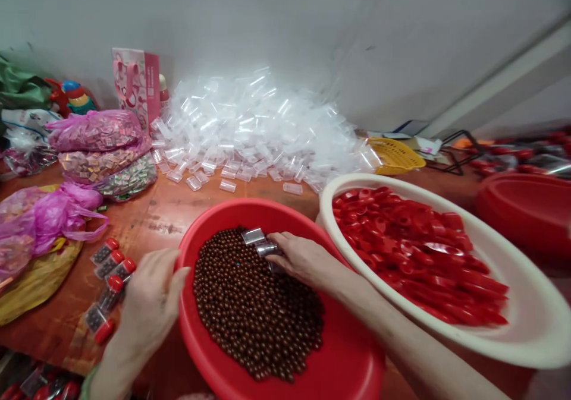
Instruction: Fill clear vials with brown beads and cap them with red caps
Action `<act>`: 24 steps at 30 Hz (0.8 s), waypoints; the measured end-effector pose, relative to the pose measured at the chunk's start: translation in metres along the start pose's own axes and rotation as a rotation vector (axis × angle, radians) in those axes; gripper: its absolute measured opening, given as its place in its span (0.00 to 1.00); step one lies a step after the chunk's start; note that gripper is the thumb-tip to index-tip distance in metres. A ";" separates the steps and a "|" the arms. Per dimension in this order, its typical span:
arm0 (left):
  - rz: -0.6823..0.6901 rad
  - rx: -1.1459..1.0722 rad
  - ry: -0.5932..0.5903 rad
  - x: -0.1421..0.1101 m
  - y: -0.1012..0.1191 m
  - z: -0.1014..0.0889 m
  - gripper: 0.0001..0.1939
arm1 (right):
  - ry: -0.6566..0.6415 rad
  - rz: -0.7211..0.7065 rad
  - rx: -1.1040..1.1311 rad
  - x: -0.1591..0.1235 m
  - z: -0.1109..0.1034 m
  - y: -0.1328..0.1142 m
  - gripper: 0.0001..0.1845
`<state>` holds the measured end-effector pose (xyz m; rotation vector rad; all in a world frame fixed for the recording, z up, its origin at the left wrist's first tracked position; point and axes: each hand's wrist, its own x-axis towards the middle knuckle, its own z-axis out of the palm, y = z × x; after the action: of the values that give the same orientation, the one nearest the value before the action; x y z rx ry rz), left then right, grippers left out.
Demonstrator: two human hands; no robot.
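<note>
A red basin (348, 352) in front of me holds a heap of small dark brown beads (256, 305). My right hand (303, 260) rests inside it, fingers closed on clear little plastic containers (261, 242) pressed to the beads. My left hand (149, 305) grips the basin's left rim, fingers curled over it. Beside that hand, on the table, lie several filled containers with red caps (111, 275).
A white basin (530, 323) of red caps (419, 251) stands to the right. A big pile of empty clear containers (254, 126) lies along the wall. Pink bags (96, 129) sit at the left, a yellow basket (395, 153) and another red basin (526, 210) at the far right.
</note>
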<state>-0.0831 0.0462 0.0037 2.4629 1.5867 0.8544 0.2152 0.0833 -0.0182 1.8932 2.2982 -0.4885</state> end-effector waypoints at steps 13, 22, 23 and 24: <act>0.346 0.210 -0.733 0.116 0.070 0.144 0.13 | -0.186 -0.017 -0.068 0.021 0.006 0.003 0.19; 0.288 -0.024 -0.699 0.121 0.067 0.132 0.07 | -0.112 -0.103 0.148 0.005 0.003 0.010 0.15; 0.279 -0.075 -0.686 0.122 0.063 0.124 0.07 | -0.087 -0.136 0.195 0.000 0.000 0.010 0.13; 0.273 -0.129 -0.674 0.122 0.059 0.116 0.06 | -0.062 -0.168 0.244 -0.005 -0.003 0.010 0.12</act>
<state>0.0596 0.1496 -0.0227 2.5091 0.9493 0.0942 0.2263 0.0812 -0.0153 1.7580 2.4656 -0.8718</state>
